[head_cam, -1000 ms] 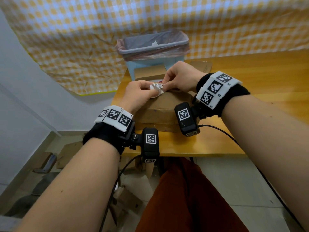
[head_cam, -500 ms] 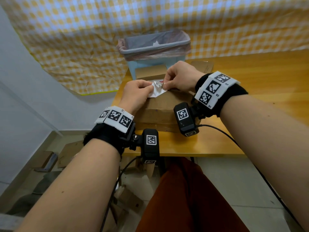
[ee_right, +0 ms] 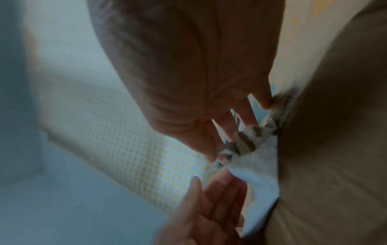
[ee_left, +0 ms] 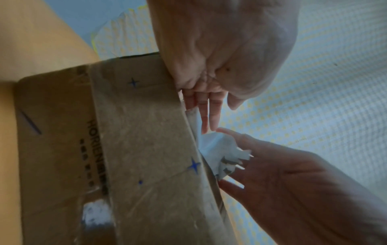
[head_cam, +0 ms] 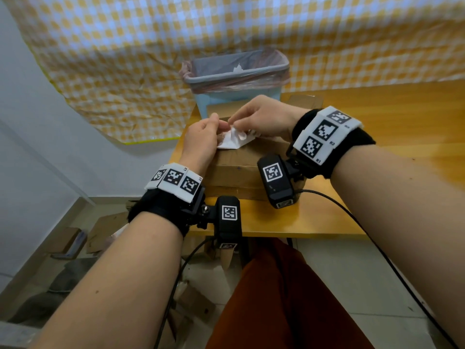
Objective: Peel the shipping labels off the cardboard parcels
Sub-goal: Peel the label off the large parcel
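Observation:
A brown cardboard parcel [head_cam: 241, 167] with blue stars sits at the table's left corner. Its white shipping label [head_cam: 232, 141] is partly lifted and crumpled, with torn brown patches on its back. My left hand [head_cam: 219, 127] holds the loose white flap from the left. My right hand [head_cam: 235, 122] pinches the torn edge from the right. In the left wrist view the left hand [ee_left: 206, 119] reaches down to the label [ee_left: 222, 152] at the parcel [ee_left: 142, 149] edge. In the right wrist view the right hand [ee_right: 232, 137] grips the ragged label [ee_right: 257, 169].
A blue bin [head_cam: 236, 71] with a pink liner stands just behind the parcel. A second cardboard box [head_cam: 217, 109] lies between them. The wooden table [head_cam: 390, 117] stretches to the right. Cardboard scraps [head_cam: 70, 238] lie on the floor at the left. A black cable [head_cam: 352, 217] trails off the table.
More of the label has come off the parcel: a larger white flap is lifted. Both hands have shifted slightly away from me while holding it.

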